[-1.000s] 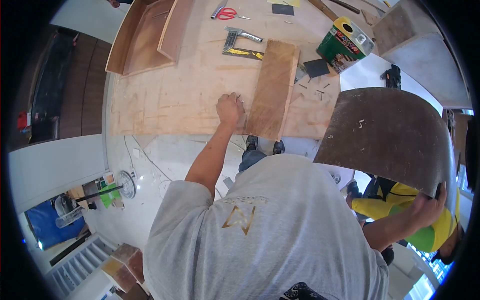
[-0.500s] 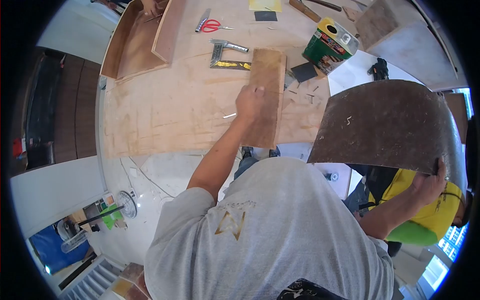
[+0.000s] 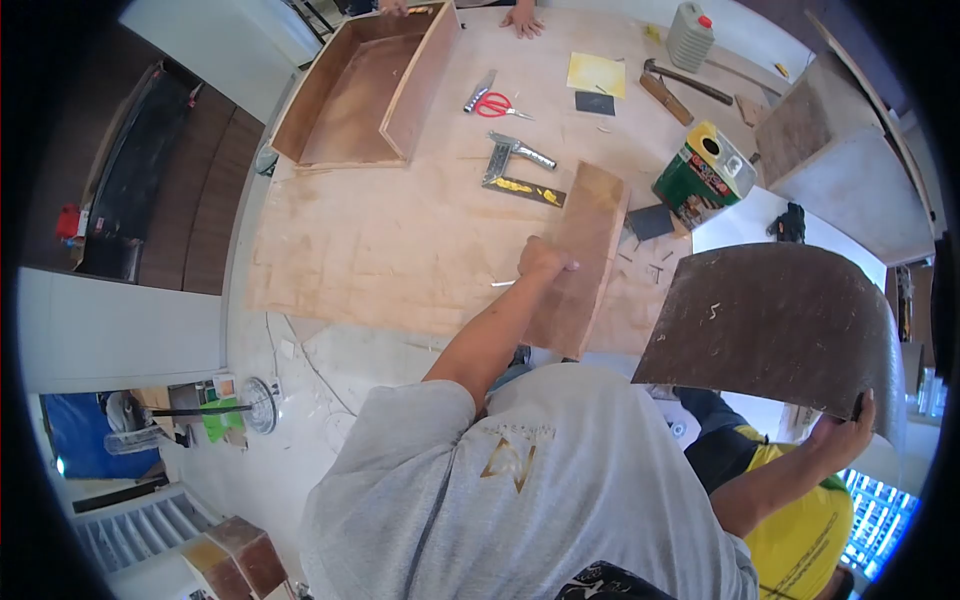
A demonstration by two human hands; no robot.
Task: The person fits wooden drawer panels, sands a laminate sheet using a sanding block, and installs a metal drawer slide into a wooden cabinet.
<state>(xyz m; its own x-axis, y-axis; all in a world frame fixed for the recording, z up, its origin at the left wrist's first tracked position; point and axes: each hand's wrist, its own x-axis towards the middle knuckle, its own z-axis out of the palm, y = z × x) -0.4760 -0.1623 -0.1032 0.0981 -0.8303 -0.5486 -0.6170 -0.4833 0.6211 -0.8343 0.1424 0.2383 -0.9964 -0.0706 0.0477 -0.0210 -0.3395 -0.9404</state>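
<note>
My left hand (image 3: 547, 258) is closed on the left edge of a long wooden board (image 3: 600, 205), which lies at a slant near the front of the table. My right hand (image 3: 845, 432) grips the lower edge of a large, curved brown sheet (image 3: 760, 320), holding it up off the table on the right. Several nails (image 3: 655, 270) and a dark square of sandpaper (image 3: 651, 221) lie right of the board. A try square (image 3: 523, 188) and a hammer-like metal tool (image 3: 530, 150) rest beyond its left side.
A wooden drawer box (image 3: 345, 90) stands far left, with another person's hand (image 3: 522, 18) beside it. Red scissors (image 3: 495, 105), a green can (image 3: 704, 175), a hammer (image 3: 690, 82) and a jug (image 3: 690, 38) are on the table. A person in yellow (image 3: 790, 530) is at lower right.
The view has shifted, so the table's far side shows more. The other person's hand now rests on the tabletop. My hands keep hold of the board and the brown sheet.
</note>
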